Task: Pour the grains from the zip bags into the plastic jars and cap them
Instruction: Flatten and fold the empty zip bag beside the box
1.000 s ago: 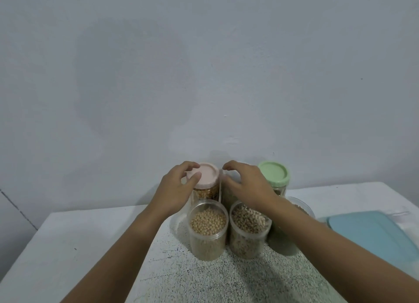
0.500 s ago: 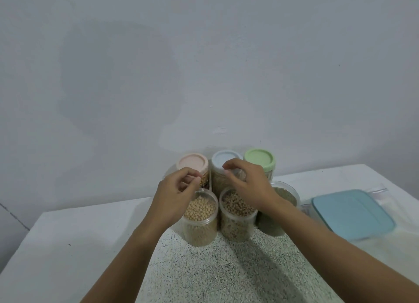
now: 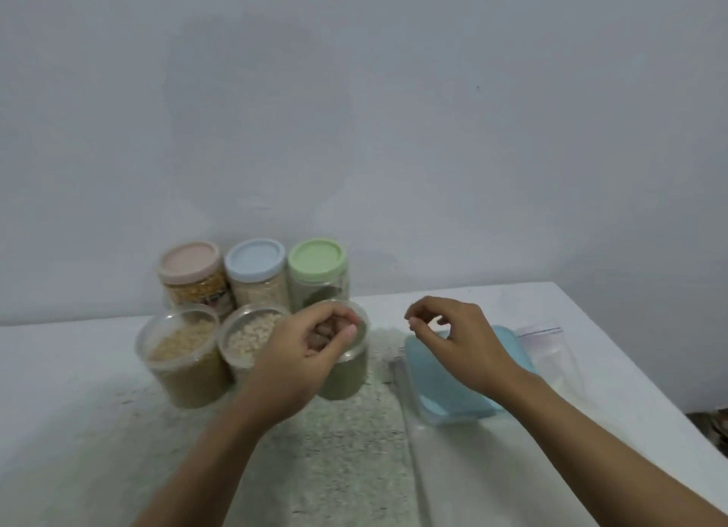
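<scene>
Centre frame, the left hand (image 3: 311, 353) hovers at the rightmost open jar (image 3: 350, 380) on the bench (image 3: 78, 369) — fingers curled inward; whether they pinch anything I cannot tell. The right hand (image 3: 461, 341) hangs over a blue lid (image 3: 445, 392), fingers loosely curled, empty — zip bag (image 3: 551, 353) at right.

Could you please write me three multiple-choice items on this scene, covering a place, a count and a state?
1. Where does the green-lidded clear plastic jar stand?
A. back row, right end
B. front row, left end
C. on the zip bag

2. How many jars carry lids?
A. one
B. three
C. six

3. The right hand is:
A. gripping a lid
B. holding nothing
C. pressing on a jar

Answers:
1 A: it is rightmost in the back row.
2 B: the pink-lidded jar, the blue-lidded jar and the green-lidded one.
3 B: its loosely curled fingers pinch nothing.
</scene>
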